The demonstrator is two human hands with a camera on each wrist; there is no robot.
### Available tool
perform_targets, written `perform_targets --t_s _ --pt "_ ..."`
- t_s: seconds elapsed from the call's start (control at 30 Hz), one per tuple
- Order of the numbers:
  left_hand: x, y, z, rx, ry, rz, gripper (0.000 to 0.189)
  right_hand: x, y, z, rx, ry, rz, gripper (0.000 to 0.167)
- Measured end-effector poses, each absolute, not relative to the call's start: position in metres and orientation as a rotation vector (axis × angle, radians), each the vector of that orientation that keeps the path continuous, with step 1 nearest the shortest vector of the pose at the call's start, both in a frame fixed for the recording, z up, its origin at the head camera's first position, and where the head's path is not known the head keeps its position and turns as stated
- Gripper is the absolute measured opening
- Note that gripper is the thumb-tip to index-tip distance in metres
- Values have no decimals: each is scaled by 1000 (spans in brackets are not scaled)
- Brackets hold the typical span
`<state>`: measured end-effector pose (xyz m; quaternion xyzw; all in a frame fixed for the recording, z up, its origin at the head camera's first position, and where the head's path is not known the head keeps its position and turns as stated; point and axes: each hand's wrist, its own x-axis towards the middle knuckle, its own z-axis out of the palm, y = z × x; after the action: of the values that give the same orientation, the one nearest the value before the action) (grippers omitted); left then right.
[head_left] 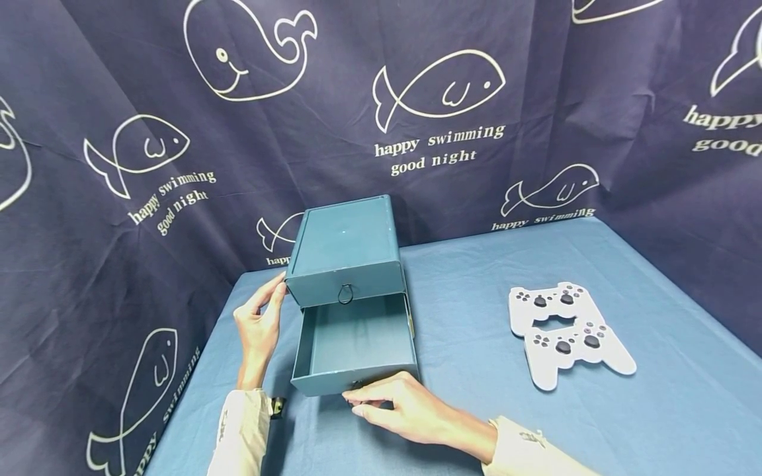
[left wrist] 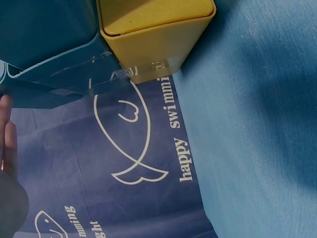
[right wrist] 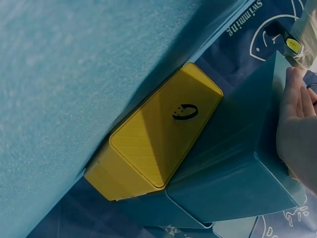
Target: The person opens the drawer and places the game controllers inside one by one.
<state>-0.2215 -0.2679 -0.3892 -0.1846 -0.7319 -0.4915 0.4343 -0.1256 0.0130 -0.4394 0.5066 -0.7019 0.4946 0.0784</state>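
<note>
Hands (head_left: pixel 260 327) (head_left: pixel 411 410) touch the drawer cabinet (head_left: pixel 348 238), left and front.

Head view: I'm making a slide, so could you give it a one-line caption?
Both hands at a teal cabinet, lower drawer open, white game controllers to the right.

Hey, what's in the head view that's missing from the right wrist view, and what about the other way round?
Only the head view shows the white game controllers. Only the right wrist view shows the black loop on the yellow box. Both show the right hand at the open drawer, the blue cloth and the navy fabric with white drawings.
</note>
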Motion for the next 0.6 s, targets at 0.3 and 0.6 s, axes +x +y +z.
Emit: perform_targets --t_s 0.3,0.6 --pt "-223 -268 -389 -465 -1811 -1220 26 -126 13 -439 1513 -2096 1489 24" --pt "-223 -267 -390 -437 -1816 -1219 27 -126 13 -442 1506 -2121 1486 26"
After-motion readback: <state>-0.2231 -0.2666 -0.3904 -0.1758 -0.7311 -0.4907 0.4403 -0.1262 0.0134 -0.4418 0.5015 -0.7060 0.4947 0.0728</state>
